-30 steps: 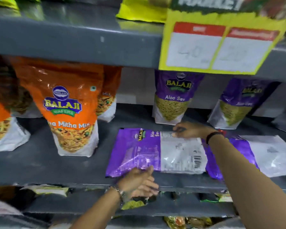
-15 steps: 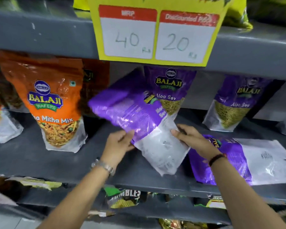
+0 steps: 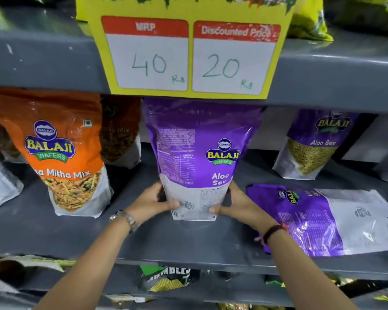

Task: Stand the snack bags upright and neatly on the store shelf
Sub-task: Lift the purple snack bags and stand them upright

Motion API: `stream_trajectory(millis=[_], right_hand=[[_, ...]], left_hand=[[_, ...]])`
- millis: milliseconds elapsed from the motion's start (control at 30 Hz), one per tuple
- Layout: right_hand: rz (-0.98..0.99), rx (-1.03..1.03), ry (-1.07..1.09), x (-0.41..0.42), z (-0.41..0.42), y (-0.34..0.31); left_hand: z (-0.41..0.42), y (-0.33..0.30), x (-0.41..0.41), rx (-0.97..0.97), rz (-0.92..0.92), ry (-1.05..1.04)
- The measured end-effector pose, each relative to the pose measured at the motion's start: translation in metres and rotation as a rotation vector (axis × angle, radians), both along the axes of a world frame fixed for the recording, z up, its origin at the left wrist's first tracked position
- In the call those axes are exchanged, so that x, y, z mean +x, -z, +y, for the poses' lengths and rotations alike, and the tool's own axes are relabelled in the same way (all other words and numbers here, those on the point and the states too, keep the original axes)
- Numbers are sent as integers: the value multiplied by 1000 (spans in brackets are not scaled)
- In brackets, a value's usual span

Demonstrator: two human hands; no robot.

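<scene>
A purple Aloo Sev bag stands upright on the grey shelf, its back panel toward me. My left hand grips its lower left edge and my right hand grips its lower right edge. A second purple Aloo Sev bag lies flat on the shelf just right of my right wrist. Another purple bag stands upright at the back right. An orange Mitha Mix bag stands upright to the left.
A yellow price card hangs from the shelf above, right over the held bag's top. More orange bags stand behind and left of the front one. Green snack bags lie on the shelf below.
The purple bag lay flat on the shelf, then was lifted and tilted by both hands. Now it stands upright on its base, held at both lower edges.
</scene>
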State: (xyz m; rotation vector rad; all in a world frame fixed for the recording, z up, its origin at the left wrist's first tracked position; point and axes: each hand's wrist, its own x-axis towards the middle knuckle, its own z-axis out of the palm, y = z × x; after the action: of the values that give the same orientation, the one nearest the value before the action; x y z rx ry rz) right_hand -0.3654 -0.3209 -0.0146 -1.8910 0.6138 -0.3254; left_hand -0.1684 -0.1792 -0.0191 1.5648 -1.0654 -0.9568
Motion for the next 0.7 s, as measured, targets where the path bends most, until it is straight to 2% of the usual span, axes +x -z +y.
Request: stream_trajectory(millis=[100, 200, 367, 467, 567, 700], right_hand=[[-75, 56, 61, 6, 14, 4], [-195, -1, 245, 4, 41, 11], [-281, -47, 402, -10, 93, 31], [-381, 48, 527, 4, 71, 20], [-336, 141, 420, 27, 37, 0], [-339, 213, 263, 46, 36, -1]], left_hand=[[-8, 14, -5, 0, -24, -64], [-15, 16, -1, -37, -23, -170], [1, 26, -22, -174, -58, -402], [17, 26, -47, -257, 38, -399], [20, 26, -60, -290, -18, -335], [12, 29, -45, -244, -112, -366]])
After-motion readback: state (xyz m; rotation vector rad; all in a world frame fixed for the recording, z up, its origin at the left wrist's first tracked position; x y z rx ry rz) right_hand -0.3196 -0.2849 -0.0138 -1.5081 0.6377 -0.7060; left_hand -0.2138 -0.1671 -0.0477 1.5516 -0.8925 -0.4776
